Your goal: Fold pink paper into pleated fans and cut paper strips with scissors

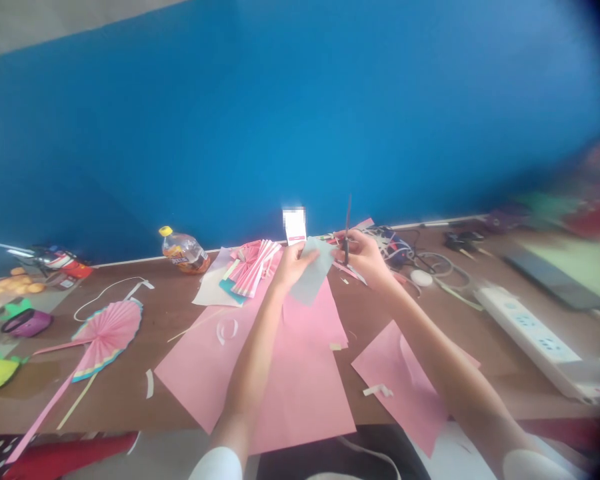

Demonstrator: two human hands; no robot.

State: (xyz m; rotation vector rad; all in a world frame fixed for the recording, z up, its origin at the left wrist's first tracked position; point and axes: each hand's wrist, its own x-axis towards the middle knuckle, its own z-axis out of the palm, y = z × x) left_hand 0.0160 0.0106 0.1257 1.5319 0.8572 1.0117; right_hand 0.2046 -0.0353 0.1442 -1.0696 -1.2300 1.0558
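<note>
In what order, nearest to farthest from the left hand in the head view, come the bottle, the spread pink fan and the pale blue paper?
From the left hand:
1. Pale blue paper: held in it.
2. Bottle: off to its left.
3. Spread pink fan: farther left, lower in view.
</note>
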